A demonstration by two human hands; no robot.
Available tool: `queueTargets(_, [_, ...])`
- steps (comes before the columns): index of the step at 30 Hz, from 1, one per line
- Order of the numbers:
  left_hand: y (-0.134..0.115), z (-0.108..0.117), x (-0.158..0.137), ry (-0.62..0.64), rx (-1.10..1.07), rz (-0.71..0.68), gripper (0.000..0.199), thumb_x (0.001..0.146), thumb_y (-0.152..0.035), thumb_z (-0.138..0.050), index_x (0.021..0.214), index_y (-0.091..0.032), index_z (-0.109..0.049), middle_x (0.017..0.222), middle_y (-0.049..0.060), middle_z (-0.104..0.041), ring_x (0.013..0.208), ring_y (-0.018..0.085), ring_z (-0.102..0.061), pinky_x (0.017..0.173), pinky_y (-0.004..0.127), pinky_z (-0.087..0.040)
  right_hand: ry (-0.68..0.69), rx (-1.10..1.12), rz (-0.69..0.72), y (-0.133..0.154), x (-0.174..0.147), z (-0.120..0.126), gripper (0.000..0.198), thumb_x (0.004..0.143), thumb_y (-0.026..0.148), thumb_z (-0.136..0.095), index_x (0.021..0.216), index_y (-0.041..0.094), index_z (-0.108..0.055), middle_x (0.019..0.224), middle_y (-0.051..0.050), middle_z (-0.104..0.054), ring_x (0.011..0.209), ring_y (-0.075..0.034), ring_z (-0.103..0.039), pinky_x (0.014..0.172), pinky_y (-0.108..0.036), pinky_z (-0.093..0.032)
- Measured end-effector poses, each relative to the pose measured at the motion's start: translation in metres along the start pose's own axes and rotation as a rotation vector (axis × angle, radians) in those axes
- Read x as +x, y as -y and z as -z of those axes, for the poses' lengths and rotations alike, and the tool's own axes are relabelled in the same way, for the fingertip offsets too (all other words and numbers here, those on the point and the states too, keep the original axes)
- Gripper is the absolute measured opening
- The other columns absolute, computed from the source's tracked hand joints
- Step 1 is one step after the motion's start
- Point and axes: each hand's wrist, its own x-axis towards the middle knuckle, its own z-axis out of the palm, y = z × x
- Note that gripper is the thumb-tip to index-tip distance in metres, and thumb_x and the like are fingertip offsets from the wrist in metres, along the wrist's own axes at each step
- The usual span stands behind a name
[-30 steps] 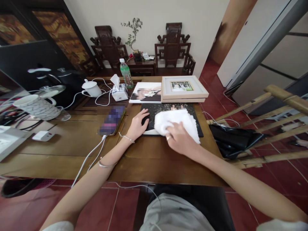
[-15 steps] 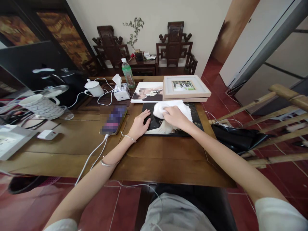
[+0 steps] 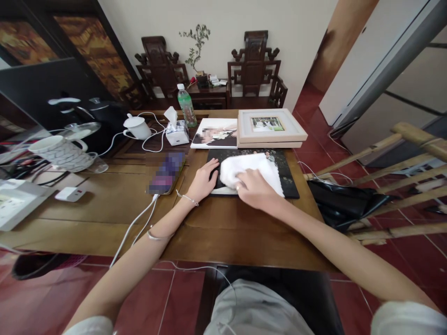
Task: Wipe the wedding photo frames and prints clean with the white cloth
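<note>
A dark photo panel lies flat on the wooden table, partly covered by a white fluffy cloth. My right hand is closed on the cloth near its front edge and presses it against the panel. At the panel's left edge my left hand lies with its fingers stretched out, the fingertips touching that edge. Much of the panel's picture is hidden under the cloth and hand.
Behind the panel lie a white photo board and stacked framed pictures. To the left are a charging phone, tissue box, bottle, lidded cup, patterned mug and power strip. A bamboo chair stands right.
My right hand has drawn the cloth toward me, uncovering the panel's far part and covering its near middle. My left hand has stayed in place.
</note>
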Motion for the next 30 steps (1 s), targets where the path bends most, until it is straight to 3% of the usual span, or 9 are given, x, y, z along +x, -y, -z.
queueTargets(4, [-0.001,-0.001,0.000,-0.007,-0.003,0.012,0.032,0.089,-0.024,-0.046,0.114,-0.013,-0.064,0.129,0.013,-0.061,0.127,0.026,-0.051,0.110,0.047,-0.039,0.063,0.082,0.099,0.012,-0.050,0.002,0.021,0.080,0.013,-0.041,0.075,0.019,-0.060,0.097,-0.011,-0.064,0.102,-0.027,-0.054,0.103,-0.055,-0.025])
queueTargets(7, [-0.001,-0.001,0.000,-0.009,-0.002,0.013,0.032,0.089,-0.024,-0.046,0.114,-0.014,-0.064,0.129,0.012,-0.061,0.127,0.026,-0.051,0.110,0.047,-0.039,0.085,0.106,0.129,0.012,-0.059,0.006,0.020,0.079,0.012,-0.041,0.068,0.020,-0.055,0.087,-0.007,-0.063,0.091,-0.023,-0.055,0.102,-0.053,-0.027])
queueTargets(10, [-0.001,0.000,0.000,-0.003,0.001,0.012,0.033,0.089,-0.024,-0.045,0.114,-0.012,-0.064,0.129,0.014,-0.061,0.127,0.026,-0.051,0.110,0.046,-0.040,0.043,0.062,0.073,0.003,-0.038,0.008,0.020,0.082,0.017,-0.041,0.075,0.020,-0.060,0.088,-0.008,-0.065,0.092,-0.025,-0.056,0.098,-0.047,-0.032])
queueTargets(16, [-0.003,0.001,0.000,-0.007,-0.018,0.006,0.034,0.092,-0.026,-0.043,0.116,-0.013,-0.063,0.129,0.013,-0.061,0.127,0.026,-0.052,0.109,0.047,-0.039,-0.041,-0.039,-0.036,-0.014,0.044,0.007,0.026,0.084,0.020,-0.038,0.078,0.017,-0.063,0.087,-0.013,-0.069,0.085,-0.026,-0.059,0.079,-0.035,-0.039])
queueTargets(21, [-0.013,0.008,-0.001,-0.106,-0.112,0.004,0.046,0.100,-0.036,-0.027,0.130,-0.015,-0.054,0.136,0.010,-0.056,0.129,0.020,-0.050,0.111,0.040,-0.037,-0.099,-0.061,0.014,-0.005,0.077,-0.007,0.026,0.082,0.018,-0.040,0.083,0.017,-0.065,0.094,-0.012,-0.069,0.093,-0.027,-0.058,0.084,-0.037,-0.037])
queueTargets(25, [-0.013,0.011,-0.003,-0.169,-0.163,0.032,0.055,0.101,-0.044,-0.018,0.136,-0.015,-0.049,0.142,0.010,-0.050,0.135,0.019,-0.041,0.115,0.039,-0.031,-0.022,-0.050,0.192,0.008,0.058,-0.017,0.025,0.082,0.019,-0.039,0.078,0.017,-0.064,0.094,-0.012,-0.067,0.097,-0.028,-0.056,0.093,-0.045,-0.033])
queueTargets(30, [-0.010,0.011,-0.004,-0.158,-0.176,-0.002,0.067,0.099,-0.052,-0.011,0.136,-0.011,-0.049,0.141,0.013,-0.051,0.135,0.021,-0.041,0.114,0.040,-0.032,0.129,0.070,0.357,0.013,0.004,-0.009,0.021,0.079,0.016,-0.042,0.076,0.019,-0.062,0.094,-0.008,-0.065,0.096,-0.025,-0.057,0.103,-0.050,-0.026])
